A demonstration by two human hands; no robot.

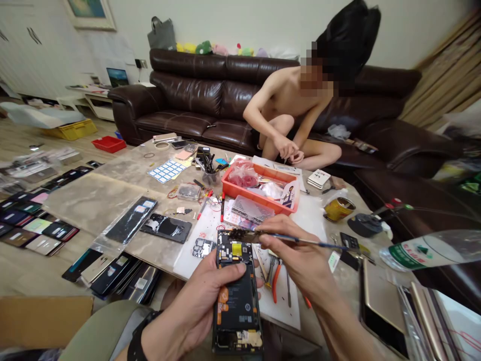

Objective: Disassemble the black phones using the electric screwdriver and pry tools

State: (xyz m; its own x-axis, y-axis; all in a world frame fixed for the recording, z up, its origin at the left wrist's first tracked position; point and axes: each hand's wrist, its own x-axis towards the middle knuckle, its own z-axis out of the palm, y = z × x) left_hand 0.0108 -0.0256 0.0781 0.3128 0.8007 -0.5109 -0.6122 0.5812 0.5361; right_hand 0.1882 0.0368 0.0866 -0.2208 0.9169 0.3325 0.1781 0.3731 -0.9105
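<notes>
My left hand (195,306) is wrapped round an opened black phone (236,296), its back off and the battery and circuit board showing. My right hand (296,255) pinches a thin brush (285,239) with a blue handle. The bristle end rests at the top of the phone, by a yellow part. Both hands are low in the middle of the view, over a white mat (283,306) at the table's near edge.
An orange tray (259,193) of bagged parts, a cup of tools (210,175), a phone back cover (167,228) and red-handled pliers (276,281) lie on the marble table. Another person sits on the brown sofa (195,95) across it. Many phones cover the floor at left (33,225). A plastic bottle (432,250) lies at right.
</notes>
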